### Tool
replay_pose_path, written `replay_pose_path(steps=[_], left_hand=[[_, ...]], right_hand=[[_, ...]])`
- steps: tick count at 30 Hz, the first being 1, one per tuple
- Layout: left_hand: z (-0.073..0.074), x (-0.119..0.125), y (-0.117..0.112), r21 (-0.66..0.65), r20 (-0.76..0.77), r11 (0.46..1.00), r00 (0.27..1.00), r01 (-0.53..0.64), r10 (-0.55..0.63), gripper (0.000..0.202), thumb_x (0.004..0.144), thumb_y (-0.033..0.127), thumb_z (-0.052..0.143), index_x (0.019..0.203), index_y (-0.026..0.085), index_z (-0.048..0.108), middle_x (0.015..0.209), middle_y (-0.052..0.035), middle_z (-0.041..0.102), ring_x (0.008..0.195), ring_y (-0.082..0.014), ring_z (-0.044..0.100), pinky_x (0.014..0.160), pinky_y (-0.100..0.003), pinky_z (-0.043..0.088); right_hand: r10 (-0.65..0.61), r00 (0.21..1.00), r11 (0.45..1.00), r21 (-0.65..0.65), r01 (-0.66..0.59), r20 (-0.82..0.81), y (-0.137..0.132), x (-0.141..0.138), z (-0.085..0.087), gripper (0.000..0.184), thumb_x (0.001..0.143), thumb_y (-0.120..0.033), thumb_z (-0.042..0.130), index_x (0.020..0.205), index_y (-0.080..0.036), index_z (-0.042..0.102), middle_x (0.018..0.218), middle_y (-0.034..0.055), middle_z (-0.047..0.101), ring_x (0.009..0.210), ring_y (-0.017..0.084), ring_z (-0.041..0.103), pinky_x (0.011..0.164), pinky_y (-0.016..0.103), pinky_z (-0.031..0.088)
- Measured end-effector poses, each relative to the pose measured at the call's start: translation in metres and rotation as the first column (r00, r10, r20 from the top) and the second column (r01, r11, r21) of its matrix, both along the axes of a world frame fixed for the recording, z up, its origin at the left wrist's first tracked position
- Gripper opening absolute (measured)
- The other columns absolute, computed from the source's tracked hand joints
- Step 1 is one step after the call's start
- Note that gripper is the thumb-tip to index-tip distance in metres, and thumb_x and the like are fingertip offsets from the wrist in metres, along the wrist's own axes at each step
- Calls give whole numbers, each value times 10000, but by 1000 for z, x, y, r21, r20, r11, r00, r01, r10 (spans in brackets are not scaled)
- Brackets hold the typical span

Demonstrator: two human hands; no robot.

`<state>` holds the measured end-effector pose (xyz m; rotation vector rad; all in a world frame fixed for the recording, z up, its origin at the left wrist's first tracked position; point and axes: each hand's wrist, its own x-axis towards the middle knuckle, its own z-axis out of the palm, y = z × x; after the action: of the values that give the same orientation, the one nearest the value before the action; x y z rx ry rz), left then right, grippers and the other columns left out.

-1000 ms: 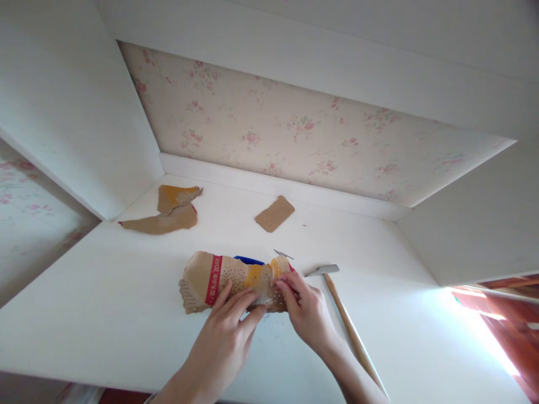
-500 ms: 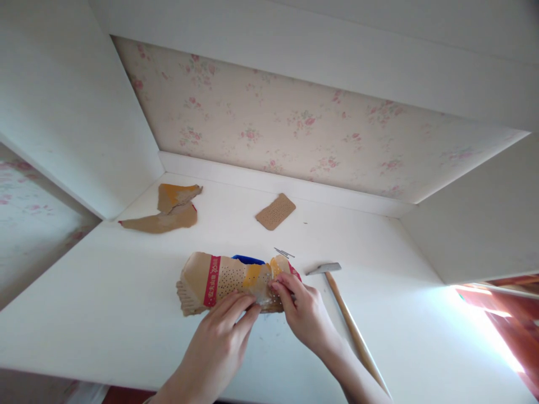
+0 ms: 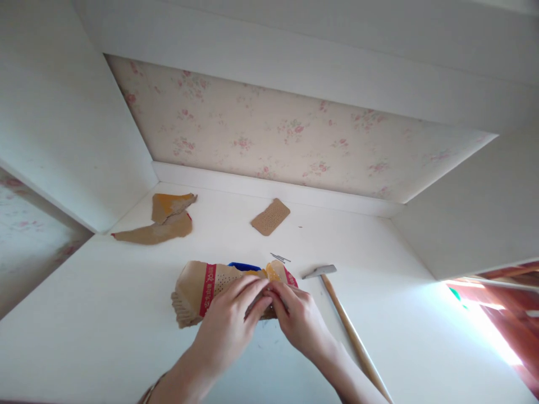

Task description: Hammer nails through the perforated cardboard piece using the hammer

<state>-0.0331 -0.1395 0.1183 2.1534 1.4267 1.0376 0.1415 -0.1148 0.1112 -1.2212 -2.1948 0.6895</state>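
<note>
A torn piece of brown cardboard (image 3: 189,283) with a red printed band and rows of small holes lies in front of me. Over its right part, my left hand (image 3: 229,311) and my right hand (image 3: 297,314) meet at the fingertips. Both are closed, thumb against fingers, in a pinch. Whatever they pinch is hidden by the fingers. Behind the cardboard a blue edge (image 3: 244,266) sticks out; I cannot tell what it belongs to. Several thin nails (image 3: 280,257) lie just beyond the cardboard's right end.
To the right rests a hammer (image 3: 351,331) with a wooden handle, its head pointing away. Farther back lie a small perforated cardboard rectangle (image 3: 270,217) and torn cardboard scraps (image 3: 168,227). One tiny dark bit (image 3: 300,226) is near the rectangle. White panels (image 3: 446,224) flank the white tabletop (image 3: 105,314).
My left hand has moved right and up over the holes, its fingertips now against my right hand's. The right hand stays nearly in place. The whole view has shifted slightly.
</note>
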Motion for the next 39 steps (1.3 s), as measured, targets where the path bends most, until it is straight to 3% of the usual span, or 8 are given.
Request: replay_pose_path(steps=[6, 15, 19, 22, 26, 31, 35, 39], left_hand=[[-10, 7, 16, -21, 172, 996, 982, 82, -77, 216, 976, 188, 485, 1082, 238, 667, 1020, -34, 681, 940, -149, 652, 859, -266, 545], [-23, 5, 15, 28, 160, 999, 986, 45, -49, 185, 938, 189, 556, 1052, 231, 696, 996, -25, 725, 897, -151, 690, 838, -254, 566], [-24, 6, 16, -21, 155, 999, 988, 30, -26, 154, 929, 191, 563, 977, 230, 704, 944, -12, 735, 858, -156, 699, 802, -262, 574], [-24, 7, 15, -49, 160, 998, 987, 34, -26, 139, 925, 197, 573, 925, 229, 707, 905, -4, 742, 820, -155, 705, 768, -262, 577], [-24, 7, 14, 0, 171, 1000, 985, 21, -21, 125, 918, 214, 588, 918, 218, 714, 896, -13, 757, 806, -160, 718, 772, -265, 581], [-24, 6, 14, 11, 159, 1000, 987, 30, -31, 129, 918, 215, 589, 919, 222, 718, 894, -7, 762, 792, -151, 724, 755, -243, 584], [-27, 6, 13, 34, 157, 999, 987, 38, -42, 147, 925, 229, 583, 923, 223, 730, 886, -13, 762, 779, -150, 724, 758, -244, 588], [-30, 7, 14, 40, 171, 998, 984, 41, -47, 150, 922, 226, 590, 947, 227, 739, 896, -21, 764, 786, -156, 722, 750, -252, 590]], right_hand=[[-30, 998, 999, 37, 28, 61, -2, 0, 4, 260, 995, -192, 426, 780, -203, 573, 684, 2, 637, 589, 128, 568, 564, 216, 386], [-7, 995, 999, 54, 2, 100, -2, 2, 1, 301, 998, -186, 434, 778, -198, 638, 712, 10, 663, 636, 128, 592, 603, 208, 403], [-28, 997, 999, 34, 26, 74, -8, 9, 15, 164, 968, -218, 506, 977, -233, 669, 874, 24, 722, 792, 164, 665, 707, 229, 483], [-200, 980, 979, 36, 199, 18, -14, 31, 17, 216, 954, -308, 533, 1138, -253, 633, 1038, 50, 719, 923, 192, 674, 746, 257, 528], [-564, 811, 826, 94, 556, 157, -20, 79, -14, 334, 962, -440, 461, 1198, -237, 585, 1095, 82, 681, 957, 236, 663, 745, 336, 550], [-583, 563, 760, 146, 634, 586, -32, 123, -74, 412, 951, -402, 457, 1263, -146, 542, 1125, 172, 634, 968, 330, 640, 792, 443, 512], [-560, 563, 731, 43, 681, 608, -37, 130, -90, 291, 992, -328, 357, 1075, -162, 582, 1003, 166, 648, 913, 306, 661, 730, 390, 492], [-556, 647, 719, -87, 689, 522, -33, 127, -77, 320, 1007, -335, 271, 921, -203, 549, 861, 99, 666, 730, 239, 676, 601, 321, 461]])
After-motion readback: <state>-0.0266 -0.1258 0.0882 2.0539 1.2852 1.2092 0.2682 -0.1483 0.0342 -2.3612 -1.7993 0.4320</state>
